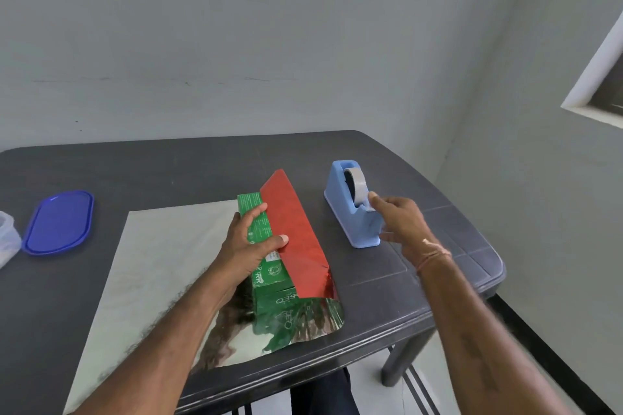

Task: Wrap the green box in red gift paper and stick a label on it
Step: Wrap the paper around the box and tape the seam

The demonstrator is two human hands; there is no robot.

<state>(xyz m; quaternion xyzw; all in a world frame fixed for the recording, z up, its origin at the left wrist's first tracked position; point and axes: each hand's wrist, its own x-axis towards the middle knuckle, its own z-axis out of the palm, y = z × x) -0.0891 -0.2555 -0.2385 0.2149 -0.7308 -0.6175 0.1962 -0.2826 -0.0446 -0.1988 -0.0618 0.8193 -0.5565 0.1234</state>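
Observation:
The green box (pixel 269 283) lies on a big sheet of gift paper (pixel 158 266), silver side up. The sheet's right part is folded up over the box and shows its red side (pixel 296 239). My left hand (pixel 251 239) presses down on the box top, thumb on the edge of the red flap. My right hand (pixel 396 219) is at the blue tape dispenser (pixel 354 209), with thumb and forefinger pinching the tape end at its cutter. No label is in sight.
A dark plastic table (pixel 168 172) carries everything. A blue oval lid (pixel 59 222) lies at the far left, with part of a clear container (pixel 6 236) at the frame edge. The table's right edge and corner are just beyond the dispenser.

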